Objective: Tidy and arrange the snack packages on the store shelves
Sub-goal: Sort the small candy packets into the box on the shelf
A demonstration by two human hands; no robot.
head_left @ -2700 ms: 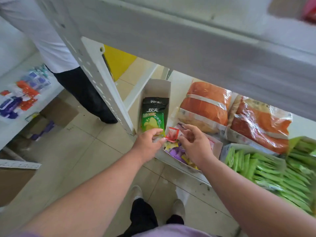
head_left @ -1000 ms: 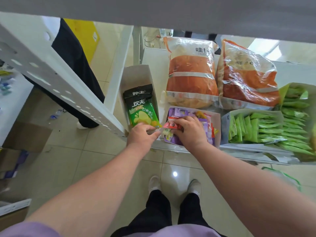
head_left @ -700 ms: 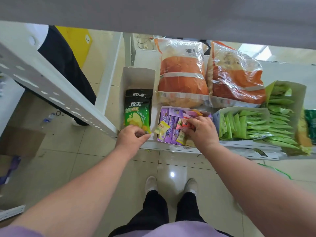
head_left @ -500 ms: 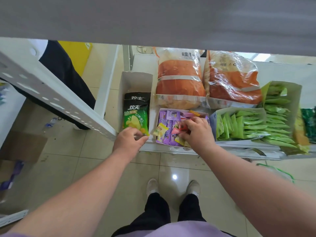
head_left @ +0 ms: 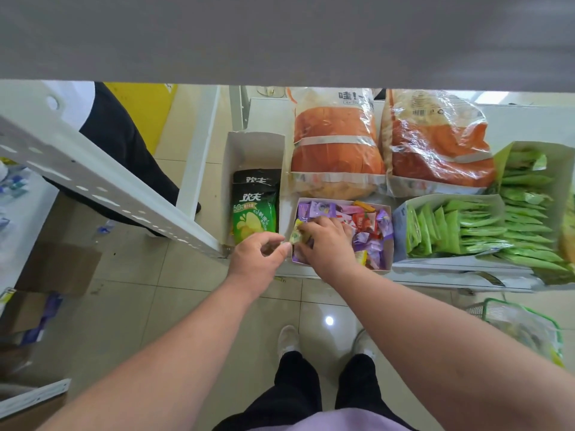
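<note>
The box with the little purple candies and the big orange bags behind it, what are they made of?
The candy box looks like thin white cardboard: flat matte walls, folded corners. The big orange bags look like clear glossy plastic film: they crinkle and throw bright glints. The small candy wrappers seem to be shiny plastic or foil; which one cannot be told.

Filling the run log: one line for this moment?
left hand open | right hand pinching yellow-green candy | over mixed-candy box

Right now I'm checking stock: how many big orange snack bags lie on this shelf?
2. One clear orange bag lies behind the box of mixed candies; the other lies beside it to the right. More may hide beneath the upper shelf.
</note>
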